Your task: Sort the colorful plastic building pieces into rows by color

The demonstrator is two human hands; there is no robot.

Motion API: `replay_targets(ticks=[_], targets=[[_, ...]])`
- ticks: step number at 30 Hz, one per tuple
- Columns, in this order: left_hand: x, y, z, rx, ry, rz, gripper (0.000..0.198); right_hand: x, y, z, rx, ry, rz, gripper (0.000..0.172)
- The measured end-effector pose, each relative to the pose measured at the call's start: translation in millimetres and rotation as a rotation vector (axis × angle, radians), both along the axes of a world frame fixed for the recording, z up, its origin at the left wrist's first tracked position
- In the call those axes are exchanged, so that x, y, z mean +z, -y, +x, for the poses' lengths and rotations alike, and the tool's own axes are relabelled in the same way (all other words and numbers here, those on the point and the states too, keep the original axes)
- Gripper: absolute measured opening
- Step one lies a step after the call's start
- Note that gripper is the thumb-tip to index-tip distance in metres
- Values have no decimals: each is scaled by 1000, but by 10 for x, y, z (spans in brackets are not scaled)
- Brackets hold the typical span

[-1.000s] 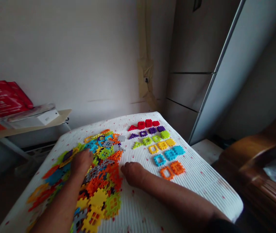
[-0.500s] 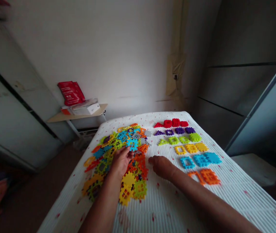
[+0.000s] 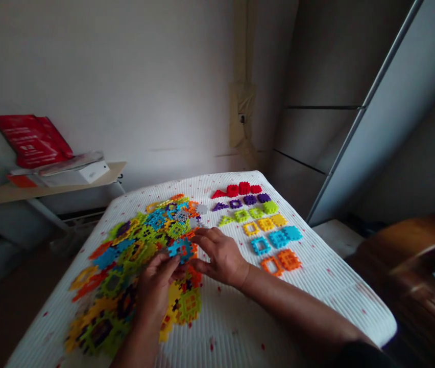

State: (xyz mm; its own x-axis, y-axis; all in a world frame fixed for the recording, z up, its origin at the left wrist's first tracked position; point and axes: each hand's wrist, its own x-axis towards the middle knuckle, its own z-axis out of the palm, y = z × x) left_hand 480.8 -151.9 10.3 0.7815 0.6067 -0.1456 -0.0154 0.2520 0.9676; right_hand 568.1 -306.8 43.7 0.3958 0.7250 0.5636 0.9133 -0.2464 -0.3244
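Observation:
A blue interlocking plastic tile (image 3: pixel 181 248) with toothed edges is pinched in my left hand (image 3: pixel 155 286), held over the pile. My right hand (image 3: pixel 219 255) reaches in from the right, thumb and fingers apart, close to the tile's right edge; whether it touches the tile I cannot tell. Under and around both hands spreads a heap of mixed tiles (image 3: pixel 144 235) in green, blue, yellow, orange, red and grey. A yellow-green window tile (image 3: pixel 189 305) lies at the heap's near right edge.
Right of the heap, tiles lie in colour rows: red (image 3: pixel 244 188), purple (image 3: pixel 250 200), green (image 3: pixel 256 212), yellow (image 3: pixel 266 224), blue (image 3: pixel 279 238) and orange (image 3: pixel 288 259). A white ribbed cover (image 3: pixel 240 327) drapes the table. Red packets (image 3: pixel 33 140) sit on a side shelf at left.
The view has turned right. My left hand has drawn the blue tile lower and nearer, and my right hand has come over to the tile with its fingers opened.

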Motion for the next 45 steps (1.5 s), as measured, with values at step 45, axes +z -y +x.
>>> replay_targets(ticks=[45], targets=[[-18, 82, -197, 52, -196, 328, 45, 206, 1630, 970, -264, -130, -628, 58]])
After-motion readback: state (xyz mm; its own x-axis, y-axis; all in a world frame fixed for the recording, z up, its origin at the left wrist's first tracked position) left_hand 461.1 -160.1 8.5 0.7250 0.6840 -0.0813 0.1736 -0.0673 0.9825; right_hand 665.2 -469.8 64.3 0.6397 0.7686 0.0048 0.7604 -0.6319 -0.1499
